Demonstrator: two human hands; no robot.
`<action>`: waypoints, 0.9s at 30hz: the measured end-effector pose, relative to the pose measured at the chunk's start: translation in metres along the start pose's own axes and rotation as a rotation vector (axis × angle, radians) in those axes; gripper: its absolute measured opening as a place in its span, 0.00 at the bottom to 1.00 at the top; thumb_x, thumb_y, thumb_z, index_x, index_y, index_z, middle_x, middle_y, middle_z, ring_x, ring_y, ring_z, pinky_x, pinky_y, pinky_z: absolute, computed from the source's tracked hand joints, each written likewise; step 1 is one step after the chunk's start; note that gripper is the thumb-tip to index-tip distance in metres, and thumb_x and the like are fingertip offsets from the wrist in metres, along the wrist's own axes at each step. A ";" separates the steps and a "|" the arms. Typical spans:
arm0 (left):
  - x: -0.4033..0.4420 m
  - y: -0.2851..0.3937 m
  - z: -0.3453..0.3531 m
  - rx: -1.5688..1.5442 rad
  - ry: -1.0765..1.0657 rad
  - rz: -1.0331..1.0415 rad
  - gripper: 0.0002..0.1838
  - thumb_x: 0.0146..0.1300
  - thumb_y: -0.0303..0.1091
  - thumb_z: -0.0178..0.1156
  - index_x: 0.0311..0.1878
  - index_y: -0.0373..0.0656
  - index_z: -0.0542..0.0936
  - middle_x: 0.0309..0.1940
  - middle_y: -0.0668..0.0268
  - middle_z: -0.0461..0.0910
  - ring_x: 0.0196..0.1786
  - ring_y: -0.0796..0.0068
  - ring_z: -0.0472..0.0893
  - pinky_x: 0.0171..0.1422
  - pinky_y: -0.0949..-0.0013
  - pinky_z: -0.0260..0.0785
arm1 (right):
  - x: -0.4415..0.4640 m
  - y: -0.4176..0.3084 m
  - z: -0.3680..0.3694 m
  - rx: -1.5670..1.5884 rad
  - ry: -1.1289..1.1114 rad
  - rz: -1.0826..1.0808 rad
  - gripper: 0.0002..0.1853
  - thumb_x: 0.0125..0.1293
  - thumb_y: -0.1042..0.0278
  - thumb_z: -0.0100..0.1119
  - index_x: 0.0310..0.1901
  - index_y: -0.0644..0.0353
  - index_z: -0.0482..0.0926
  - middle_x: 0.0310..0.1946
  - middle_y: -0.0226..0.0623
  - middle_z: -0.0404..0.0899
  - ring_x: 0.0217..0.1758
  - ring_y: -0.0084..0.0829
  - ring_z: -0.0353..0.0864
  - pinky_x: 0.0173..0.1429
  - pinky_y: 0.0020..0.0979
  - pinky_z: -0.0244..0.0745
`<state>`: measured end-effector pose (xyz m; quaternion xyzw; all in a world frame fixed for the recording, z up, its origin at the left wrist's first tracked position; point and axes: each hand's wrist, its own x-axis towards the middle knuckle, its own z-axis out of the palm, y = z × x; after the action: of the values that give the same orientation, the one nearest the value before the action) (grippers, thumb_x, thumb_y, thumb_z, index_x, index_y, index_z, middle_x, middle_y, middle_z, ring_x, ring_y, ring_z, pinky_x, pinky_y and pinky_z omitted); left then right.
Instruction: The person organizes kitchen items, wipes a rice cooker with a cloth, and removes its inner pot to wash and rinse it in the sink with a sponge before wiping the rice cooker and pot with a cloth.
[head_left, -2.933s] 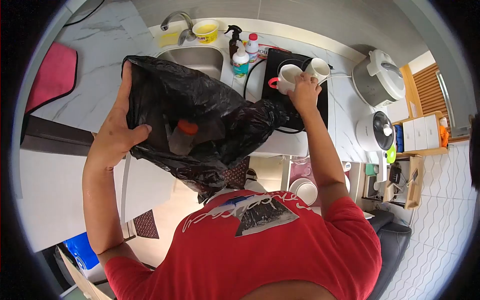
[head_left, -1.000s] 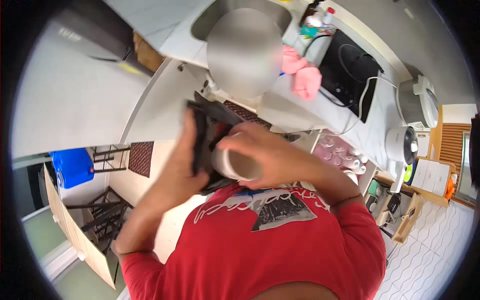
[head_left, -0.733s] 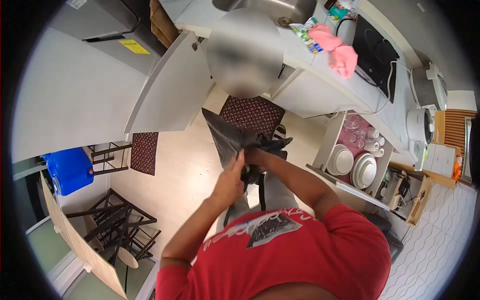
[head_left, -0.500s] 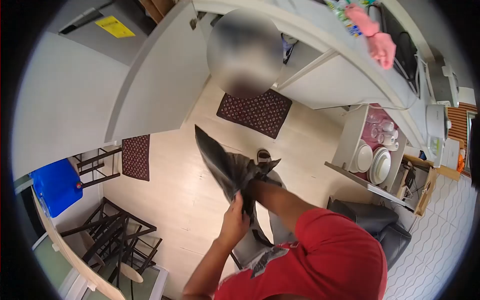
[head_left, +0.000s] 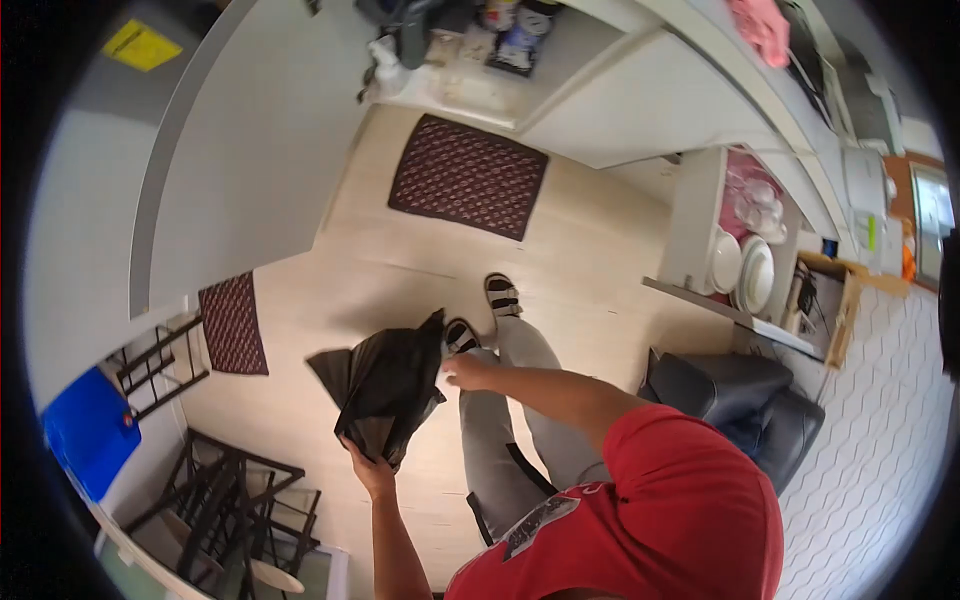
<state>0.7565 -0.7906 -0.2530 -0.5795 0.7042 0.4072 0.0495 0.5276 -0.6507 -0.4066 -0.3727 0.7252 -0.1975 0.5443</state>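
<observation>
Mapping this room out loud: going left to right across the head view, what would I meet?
Blue plastic container, small dark-red patterned mat, crumpled black plastic bag, grey fabric trousers, black leather-look seat.

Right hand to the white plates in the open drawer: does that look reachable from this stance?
Probably, though perhaps only with a turn or a step. The drawer is open and nothing covers the white plates, but the right hand is across by the black bag.
</observation>
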 end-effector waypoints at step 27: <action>0.037 0.223 0.090 -0.140 -0.558 -0.136 0.31 0.60 0.35 0.53 0.68 0.50 0.59 0.41 0.65 0.73 0.40 0.71 0.73 0.41 0.66 0.72 | -0.483 0.092 -0.274 1.146 1.705 -0.101 0.16 0.66 0.59 0.48 0.33 0.66 0.74 0.20 0.39 0.75 0.18 0.27 0.74 0.21 0.28 0.70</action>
<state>0.5169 -0.7631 -0.2177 -0.4929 0.5932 0.5943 0.2281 0.3039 -0.2596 -0.0699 0.1770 0.6509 -0.7354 -0.0646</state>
